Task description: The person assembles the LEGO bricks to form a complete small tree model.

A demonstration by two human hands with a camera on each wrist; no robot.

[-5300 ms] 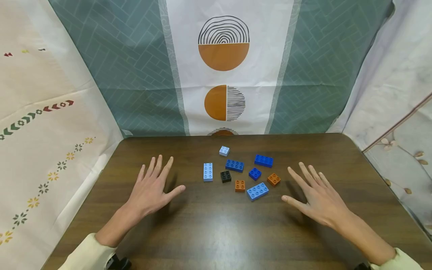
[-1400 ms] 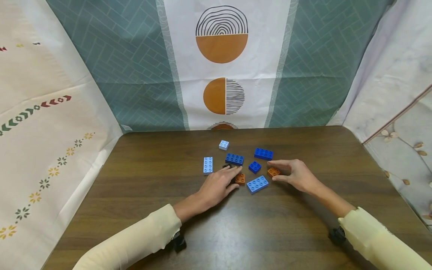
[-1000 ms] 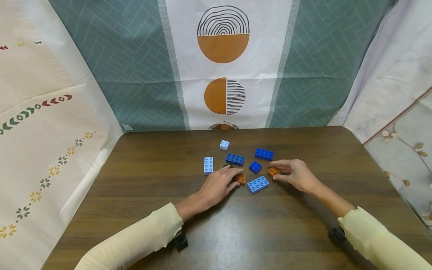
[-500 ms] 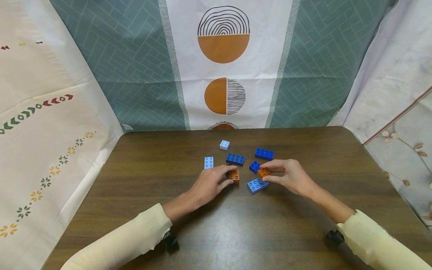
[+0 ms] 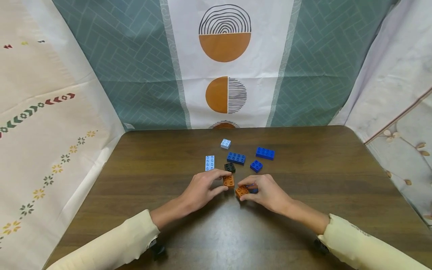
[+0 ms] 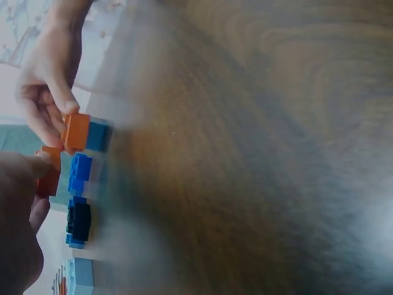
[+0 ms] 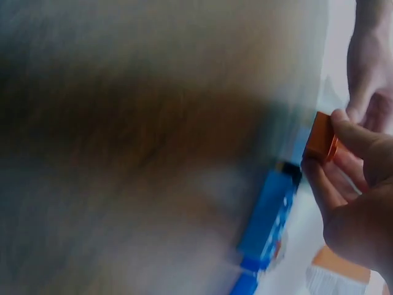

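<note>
2 orange bricks, 1 pinched in each hand, a narrow gap between them

Nearest, cream sleeves (image 5: 104, 240) reach over the brown table (image 5: 216, 236). The right hand (image 5: 268, 191) pinches the right orange brick (image 5: 242, 191); farther left, the left hand (image 5: 201, 188) pinches the left orange brick (image 5: 228, 181). Thumb and fingers press opposite side walls, presumably for a steady grip that leaves the studs uncovered. The wrist views suggest 2 lifted bricks, but I cannot be certain.

A long blue brick (image 5: 254, 191) is mostly hidden by the right hand. Beyond lie a black brick (image 5: 230, 167), small blue brick (image 5: 256, 166), long pale-blue brick (image 5: 210, 162), long dark-blue brick (image 5: 236, 158), long bright-blue brick (image 5: 265, 153) and small pale brick (image 5: 225, 143), studs up, spaced perhaps for finger room. Behind hangs patterned cloth (image 5: 135, 97).
</note>
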